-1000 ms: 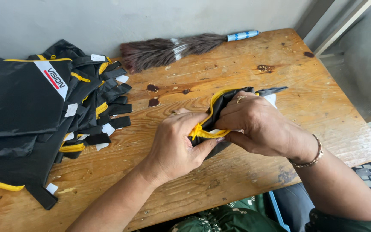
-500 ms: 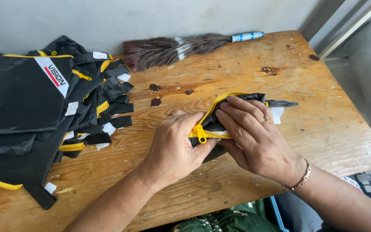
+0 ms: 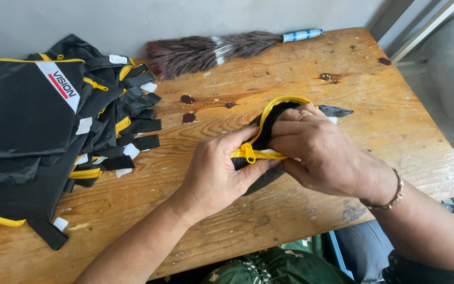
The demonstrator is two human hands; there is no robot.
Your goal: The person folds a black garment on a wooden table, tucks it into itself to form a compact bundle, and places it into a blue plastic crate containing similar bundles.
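Now, pouch: black pouch (image 3: 269, 131) with yellow zipper (image 3: 261, 153), mid-table (image 3: 300, 73).
Left hand (image 3: 219, 173): pinching the pouch at the zipper pull.
Right hand (image 3: 324, 155): gripping the pouch's edge, touching the left.
Pile: black pouches (image 3: 43, 121), far left.
Duster (image 3: 211, 48): at the table's back.

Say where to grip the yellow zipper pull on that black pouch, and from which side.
Pinch the small yellow zipper pull by its tab, coming from the near edge, probably with the left hand, whose thumb already lies beside it. The tab lies flat on the yellow zipper tape; the right hand covers the black pouch on the far side.
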